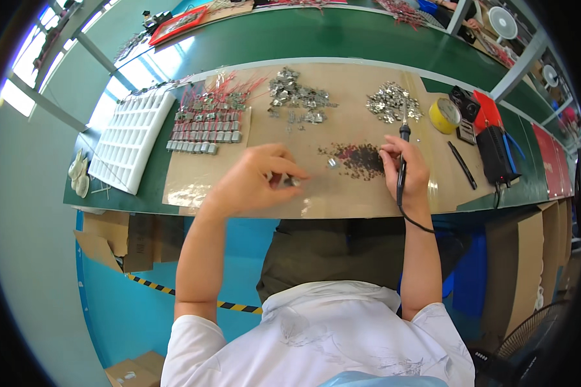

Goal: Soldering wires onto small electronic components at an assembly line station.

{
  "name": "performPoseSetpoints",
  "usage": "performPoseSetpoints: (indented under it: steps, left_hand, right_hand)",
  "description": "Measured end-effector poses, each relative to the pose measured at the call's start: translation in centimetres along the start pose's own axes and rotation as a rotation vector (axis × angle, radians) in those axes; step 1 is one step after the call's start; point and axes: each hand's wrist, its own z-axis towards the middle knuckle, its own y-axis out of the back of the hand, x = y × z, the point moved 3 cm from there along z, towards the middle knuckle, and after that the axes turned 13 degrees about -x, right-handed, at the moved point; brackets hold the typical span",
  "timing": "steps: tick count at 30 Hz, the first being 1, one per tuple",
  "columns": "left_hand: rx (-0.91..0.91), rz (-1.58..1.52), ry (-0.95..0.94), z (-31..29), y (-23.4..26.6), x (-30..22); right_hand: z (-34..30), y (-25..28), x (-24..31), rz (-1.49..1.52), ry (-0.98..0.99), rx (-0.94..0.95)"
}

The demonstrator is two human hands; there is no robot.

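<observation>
My left hand (258, 179) is closed over the cardboard mat, thumb and fingers pinching a small silver metal part (292, 182), partly hidden. In my right hand (408, 169) is a soldering iron (403, 133), its tip pointing away from me and its cord hanging past my wrist. The right fingertips are at the edge of a pile of tiny dark and copper-coloured pieces (361, 160); whether they also pinch one cannot be seen. A single small silver part (332, 162) lies left of that pile. Beyond it are piles of metal brackets (294, 93) and flat metal pieces (390, 103).
Rows of small motors with red wires (206, 122) stand left, beside a white compartment tray (132, 138). At right are a yellow reel (444, 115), a black pen-like tool (461, 165) and a black box (497, 158). Cardboard boxes (132, 235) sit below the bench.
</observation>
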Motion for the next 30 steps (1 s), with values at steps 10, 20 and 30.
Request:
performPoseSetpoints:
  steps: [10,20,30]
  left_hand:
    - [0.263,0.221,-0.102,1.2,-4.2,1.2]
    - [0.335,0.206,-0.115,2.5,-4.9,1.1]
    - [-0.04,-0.031,-0.019,5.8,-5.7,1.1]
  right_hand:
    - [-0.7,1.8,-2.5,0.202,-0.48,-0.289]
    - [0.8,2.6,-1.5,0.259,-0.396,-0.09]
    - [4.4,2.9,-0.2,0.157,-0.277,0.11]
